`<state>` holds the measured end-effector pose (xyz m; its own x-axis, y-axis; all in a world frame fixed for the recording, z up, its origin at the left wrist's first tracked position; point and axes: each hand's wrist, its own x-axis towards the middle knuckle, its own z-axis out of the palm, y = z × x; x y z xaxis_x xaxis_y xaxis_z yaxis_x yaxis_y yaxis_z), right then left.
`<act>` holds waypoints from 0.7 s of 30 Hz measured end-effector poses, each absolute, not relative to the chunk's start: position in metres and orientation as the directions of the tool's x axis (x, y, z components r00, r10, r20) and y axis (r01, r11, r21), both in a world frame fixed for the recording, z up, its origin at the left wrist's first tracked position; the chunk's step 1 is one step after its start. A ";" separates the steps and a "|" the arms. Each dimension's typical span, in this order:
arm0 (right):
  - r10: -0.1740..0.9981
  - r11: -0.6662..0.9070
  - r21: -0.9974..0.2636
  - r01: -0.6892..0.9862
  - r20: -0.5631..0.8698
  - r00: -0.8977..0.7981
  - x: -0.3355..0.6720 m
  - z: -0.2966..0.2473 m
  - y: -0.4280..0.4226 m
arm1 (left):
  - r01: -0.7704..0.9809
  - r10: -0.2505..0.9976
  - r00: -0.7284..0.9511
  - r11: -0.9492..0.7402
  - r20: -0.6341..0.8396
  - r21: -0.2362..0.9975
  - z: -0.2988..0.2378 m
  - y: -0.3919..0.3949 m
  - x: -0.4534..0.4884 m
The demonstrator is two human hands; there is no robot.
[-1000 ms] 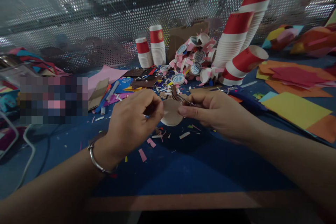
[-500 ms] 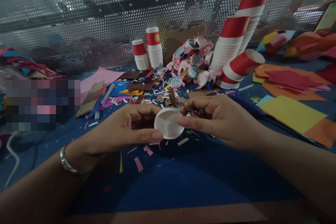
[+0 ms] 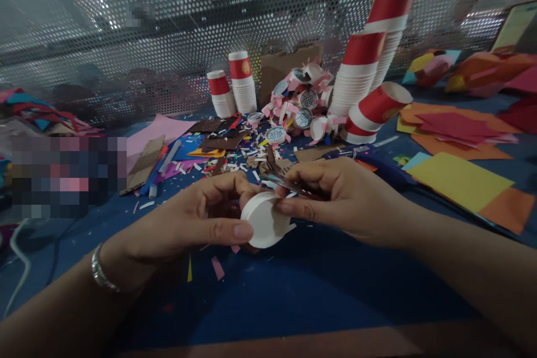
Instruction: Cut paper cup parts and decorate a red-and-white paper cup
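Observation:
A shallow white round piece (image 3: pixel 268 224), which looks like the cut-off bottom of a paper cup, is pinched by my left hand (image 3: pixel 205 215) at its left edge. My right hand (image 3: pixel 335 193) is closed round a slim metal tool (image 3: pixel 287 182) that looks like scissors, blades pointing left and its handles hidden in the palm. The right thumb and fingertips also touch the far right rim of the white piece. Beyond the hands lies a heap of similar white cup bottoms (image 3: pixel 302 118), with pink paper tabs and blue grid drawings on some.
Red-and-white paper cups stand in stacks (image 3: pixel 356 72), with one stack (image 3: pixel 371 114) leaning. Paper scraps (image 3: pixel 218 268) litter the blue table (image 3: pixel 335 291). Coloured sheets (image 3: pixel 461 179) and a dark blue tool (image 3: pixel 388 170) with a cable lie right; markers (image 3: pixel 161 162) and cardboard (image 3: pixel 145 165) left.
The white piece has been turned over: its hollow side faced me, and now a flat face does. Both hands are slightly lower in view, the tool still in the right.

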<state>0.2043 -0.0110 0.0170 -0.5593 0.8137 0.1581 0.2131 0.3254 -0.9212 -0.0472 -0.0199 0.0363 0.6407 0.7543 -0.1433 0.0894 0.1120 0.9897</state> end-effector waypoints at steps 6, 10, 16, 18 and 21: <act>0.815 0.356 -0.906 0.230 0.181 -0.550 0.206 0.019 -0.013 | 0.068 0.725 0.678 0.104 -0.122 0.992 0.032 -0.023 -0.042; 0.831 0.341 -0.924 0.174 0.210 -0.515 0.205 0.022 -0.014 | 0.169 0.767 0.640 -0.082 -0.046 0.982 0.035 -0.026 -0.039; 0.850 0.373 -0.902 0.216 0.239 -0.470 0.207 0.023 -0.016 | 0.299 0.841 0.474 -0.433 0.262 0.850 0.022 -0.016 -0.043; 0.844 0.394 -0.879 0.269 0.231 -0.484 0.208 0.022 -0.016 | 0.321 0.846 0.430 -0.470 0.315 0.823 0.018 -0.012 -0.043; 0.832 0.423 -0.835 0.351 0.205 -0.515 0.208 0.021 -0.015 | 0.337 0.861 0.371 -0.474 0.348 0.813 0.018 -0.010 -0.041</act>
